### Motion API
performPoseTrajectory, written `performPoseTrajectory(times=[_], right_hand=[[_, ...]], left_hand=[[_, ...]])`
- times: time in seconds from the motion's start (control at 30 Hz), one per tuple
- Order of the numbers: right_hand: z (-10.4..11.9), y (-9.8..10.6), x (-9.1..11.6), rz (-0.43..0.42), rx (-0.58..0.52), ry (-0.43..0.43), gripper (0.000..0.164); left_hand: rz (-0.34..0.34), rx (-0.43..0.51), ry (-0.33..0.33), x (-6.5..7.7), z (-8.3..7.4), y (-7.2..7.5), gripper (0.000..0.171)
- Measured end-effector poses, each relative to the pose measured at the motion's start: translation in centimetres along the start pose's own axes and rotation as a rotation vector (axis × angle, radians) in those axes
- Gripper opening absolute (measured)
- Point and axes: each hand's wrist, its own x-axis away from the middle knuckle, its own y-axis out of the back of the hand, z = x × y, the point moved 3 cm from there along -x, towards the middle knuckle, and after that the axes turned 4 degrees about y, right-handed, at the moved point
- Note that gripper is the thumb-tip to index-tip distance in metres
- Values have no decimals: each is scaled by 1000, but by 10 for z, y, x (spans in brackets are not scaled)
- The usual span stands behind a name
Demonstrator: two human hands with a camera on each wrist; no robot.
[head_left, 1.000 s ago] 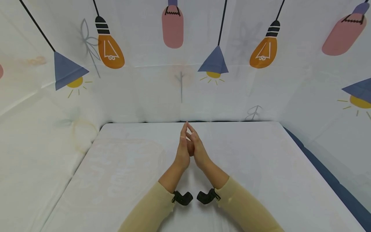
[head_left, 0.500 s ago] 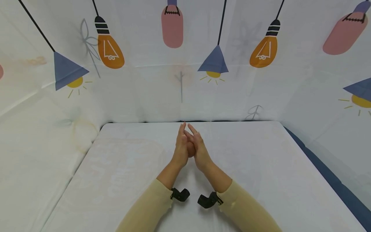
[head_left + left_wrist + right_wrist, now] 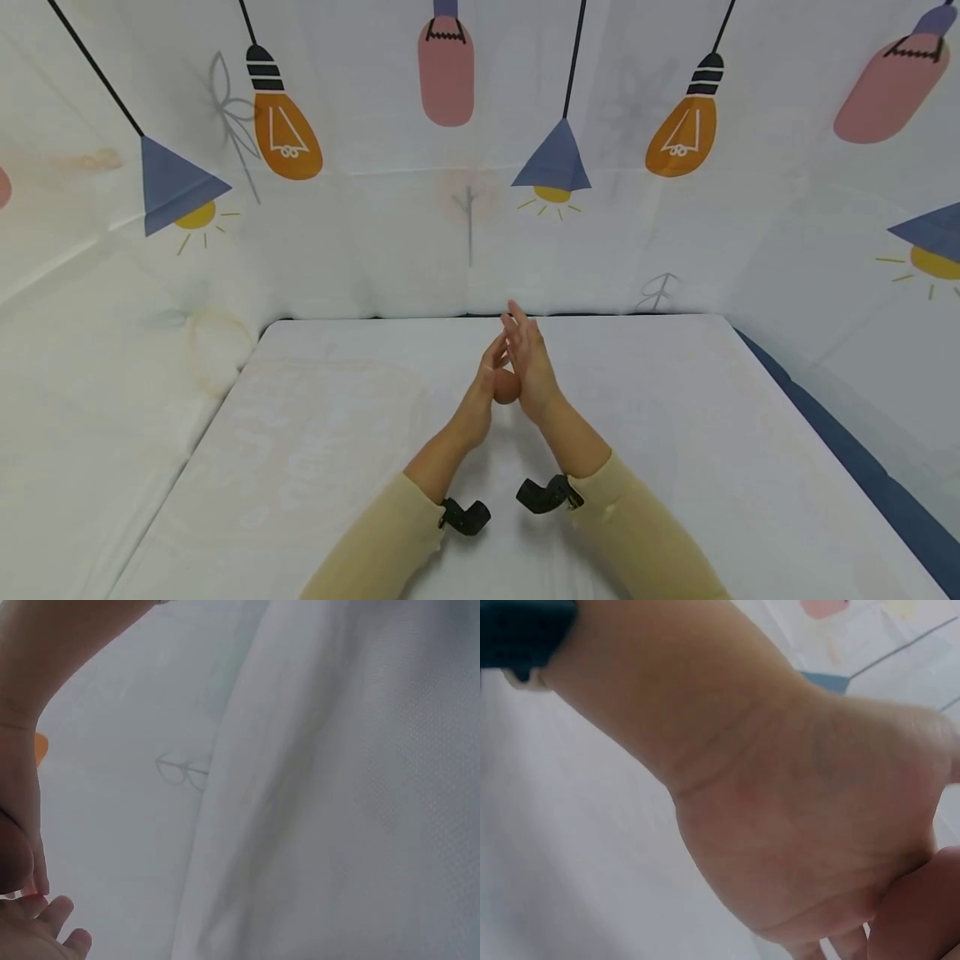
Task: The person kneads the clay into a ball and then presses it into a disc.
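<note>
Over the worktop (image 3: pixel 360 517), the right hand (image 3: pixel 532 371) has slid forward past the left hand (image 3: pixel 476 404); both, fingers extended, press the ball (image 3: pixel 507 387), now more exposed, between them. Rolling seems under way; contact is partly hidden.

My left forearm (image 3: pixel 378 537) and right forearm (image 3: pixel 648 533) slant forward and inward. My left grip (image 3: pixel 474 404) and right grip (image 3: pixel 536 375) face each other palm to palm, a small gap between the palms. My fingers are fairly straight and point away from me, the right fingertips (image 3: pixel 513 307) reaching farther. My wrists are wider apart than my fingers.
</note>
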Motion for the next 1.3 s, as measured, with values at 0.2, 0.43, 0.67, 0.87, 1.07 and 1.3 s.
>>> performPoseTrajectory(times=[0.2, 0.43, 0.67, 0.87, 1.07, 1.3], right_hand=[[-5, 7, -6, -34, 30, -28, 68], [-15, 14, -12, -63, 132, -52, 61], [-30, 13, -8, -12, 96, -93, 64], [-36, 0, 3, 91, -2, -127, 79], [-34, -9, 13, 120, 108, -77, 81], [-22, -17, 18, 169, 129, 23, 69]], left_hand=[[48, 81, -56, 3, -1, -5, 90], [60, 117, -62, 5, -5, -8, 89], [46, 129, -135, 4, -16, -8, 96], [-32, 80, -96, 3, -16, -5, 96], [-127, 96, -24, -1, -12, -1, 92], [-236, 50, 47, -6, -4, 9, 97]])
